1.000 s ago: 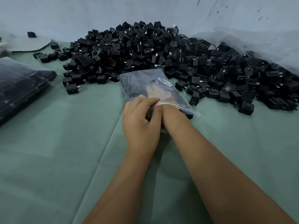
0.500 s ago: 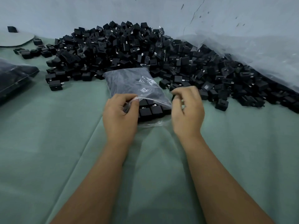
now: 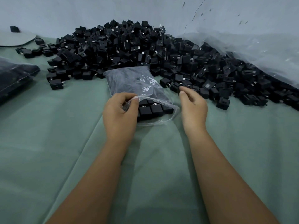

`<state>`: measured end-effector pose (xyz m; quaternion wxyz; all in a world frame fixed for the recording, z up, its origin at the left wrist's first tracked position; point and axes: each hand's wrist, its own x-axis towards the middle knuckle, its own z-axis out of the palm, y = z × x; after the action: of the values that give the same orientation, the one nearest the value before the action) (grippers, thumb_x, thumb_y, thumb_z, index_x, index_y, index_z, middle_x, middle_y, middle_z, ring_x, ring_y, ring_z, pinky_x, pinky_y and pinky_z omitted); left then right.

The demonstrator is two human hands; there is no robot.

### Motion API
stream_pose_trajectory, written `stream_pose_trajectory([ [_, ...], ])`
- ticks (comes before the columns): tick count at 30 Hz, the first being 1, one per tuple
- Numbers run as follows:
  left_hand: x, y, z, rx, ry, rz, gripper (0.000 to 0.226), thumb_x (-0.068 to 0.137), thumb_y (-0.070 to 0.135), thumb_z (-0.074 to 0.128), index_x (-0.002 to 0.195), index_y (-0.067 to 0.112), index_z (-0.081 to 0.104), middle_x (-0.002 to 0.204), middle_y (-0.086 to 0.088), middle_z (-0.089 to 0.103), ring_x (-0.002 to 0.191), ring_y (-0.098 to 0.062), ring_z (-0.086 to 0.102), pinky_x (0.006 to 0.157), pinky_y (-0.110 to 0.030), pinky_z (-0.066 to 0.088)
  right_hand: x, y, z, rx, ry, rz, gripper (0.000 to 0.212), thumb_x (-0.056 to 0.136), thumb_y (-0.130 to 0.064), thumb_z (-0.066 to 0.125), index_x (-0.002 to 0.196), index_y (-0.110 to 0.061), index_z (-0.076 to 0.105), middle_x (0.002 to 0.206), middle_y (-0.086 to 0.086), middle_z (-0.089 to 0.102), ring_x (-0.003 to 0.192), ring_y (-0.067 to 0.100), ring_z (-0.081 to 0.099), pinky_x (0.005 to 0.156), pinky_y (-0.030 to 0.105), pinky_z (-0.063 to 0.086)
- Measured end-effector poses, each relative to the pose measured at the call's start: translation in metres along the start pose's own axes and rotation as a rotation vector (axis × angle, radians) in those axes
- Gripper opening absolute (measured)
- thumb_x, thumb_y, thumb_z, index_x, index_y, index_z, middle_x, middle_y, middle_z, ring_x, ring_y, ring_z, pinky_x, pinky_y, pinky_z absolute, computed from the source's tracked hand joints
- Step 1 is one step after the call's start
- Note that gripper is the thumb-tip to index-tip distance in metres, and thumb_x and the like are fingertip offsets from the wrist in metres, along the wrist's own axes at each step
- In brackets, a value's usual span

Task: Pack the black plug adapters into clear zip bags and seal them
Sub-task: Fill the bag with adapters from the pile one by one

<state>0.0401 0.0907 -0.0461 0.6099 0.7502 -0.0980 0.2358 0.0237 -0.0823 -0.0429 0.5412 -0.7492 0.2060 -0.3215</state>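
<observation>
With only the left hand [image 3: 120,110] pinching the clear zip bag [image 3: 139,91] mid-table and the empty right hand [image 3: 193,107] loosely curled, packed black plug adapters [image 3: 150,109] could spill from its gaping mouth.

zip bag [image 3: 139,81]: thin clear plastic film, glossy, crinkled, with white glints
plug adapters [image 3: 129,50]: black plastic, matt, smooth faces; small metal prongs catch light
table cover [image 3: 64,143]: grey-green cloth, matt, softly creased
wall [image 3: 80,10]: pale paint, matt, cracked and chipped
plastic sheet [image 3: 258,50]: translucent film, wrinkled, faint sheen
</observation>
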Motion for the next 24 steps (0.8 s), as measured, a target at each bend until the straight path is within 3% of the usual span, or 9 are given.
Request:
stream_pose_trajectory([
  [3,0.0,0.001,0.0,0.007,-0.005,-0.02,0.011,0.083,0.029,0.061,0.08,0.038,0.067,0.085,0.01,0.068,0.082,-0.006,0.061,0.077,-0.028,0.05,-0.008,-0.005,0.0,-0.034,0.162,-0.141,0.017,0.085,-0.026,0.062,0.079,-0.038,0.052,0.089,-0.017,0.058,0.096,0.007,0.054,0.073,0.019,0.04],
  [5,0.0,0.001,-0.001,0.013,-0.014,-0.034,0.011,0.084,0.026,0.062,0.081,0.034,0.068,0.085,0.009,0.068,0.082,-0.007,0.062,0.078,-0.03,0.051,-0.018,-0.007,0.001,-0.138,0.213,-0.274,0.024,0.083,-0.025,0.063,0.077,-0.032,0.041,0.078,-0.016,0.049,0.085,0.008,0.047,0.063,0.018,0.035],
  [7,0.0,0.002,-0.001,0.018,-0.02,-0.041,0.011,0.085,0.024,0.063,0.081,0.031,0.069,0.084,0.009,0.068,0.082,-0.007,0.062,0.08,-0.033,0.052,-0.03,-0.01,0.002,-0.195,0.218,-0.373,0.028,0.079,-0.026,0.066,0.084,-0.028,0.038,0.078,-0.014,0.047,0.079,0.009,0.046,0.061,0.023,0.035],
  [10,-0.001,0.003,-0.002,0.027,-0.025,-0.048,0.008,0.085,0.025,0.064,0.083,0.03,0.07,0.085,0.009,0.069,0.084,-0.01,0.063,0.083,-0.038,0.053,-0.05,-0.019,0.007,-0.208,0.093,-0.497,0.036,0.073,-0.027,0.071,0.101,-0.026,0.049,0.093,-0.009,0.059,0.083,0.014,0.054,0.069,0.026,0.043],
  [14,-0.001,0.004,-0.003,0.018,-0.032,-0.056,0.009,0.082,0.034,0.06,0.081,0.034,0.069,0.087,0.01,0.069,0.09,-0.013,0.064,0.085,-0.043,0.052,-0.065,-0.021,0.013,-0.415,-0.111,-0.768,0.028,0.067,-0.007,0.071,0.093,-0.015,0.063,0.09,-0.005,0.064,0.083,0.022,0.054,0.067,0.035,0.049],
  [18,-0.002,0.005,-0.003,0.023,-0.039,-0.034,0.01,0.082,0.036,0.058,0.078,0.041,0.064,0.086,0.014,0.068,0.089,-0.011,0.063,0.083,-0.042,0.052,-0.064,-0.02,0.018,-0.523,-0.175,-0.794,0.036,0.071,0.004,0.062,0.103,-0.013,0.067,0.102,0.003,0.062,0.088,0.025,0.056,0.062,0.035,0.05],
  [22,-0.001,0.003,-0.002,0.049,-0.048,-0.015,0.01,0.082,0.035,0.056,0.079,0.042,0.063,0.086,0.014,0.066,0.09,-0.016,0.061,0.083,-0.046,0.051,-0.064,-0.018,0.02,-0.576,-0.286,-0.723,0.042,0.079,0.001,0.057,0.117,-0.016,0.064,0.121,0.005,0.055,0.095,0.026,0.058,0.062,0.038,0.053],
  [24,-0.001,0.003,-0.002,0.049,-0.048,-0.016,0.01,0.082,0.034,0.057,0.08,0.041,0.064,0.087,0.014,0.066,0.09,-0.017,0.061,0.083,-0.047,0.051,-0.064,-0.018,0.019,-0.57,-0.283,-0.694,0.041,0.08,-0.004,0.059,0.118,-0.018,0.065,0.121,0.003,0.056,0.097,0.025,0.059,0.064,0.036,0.053],
])
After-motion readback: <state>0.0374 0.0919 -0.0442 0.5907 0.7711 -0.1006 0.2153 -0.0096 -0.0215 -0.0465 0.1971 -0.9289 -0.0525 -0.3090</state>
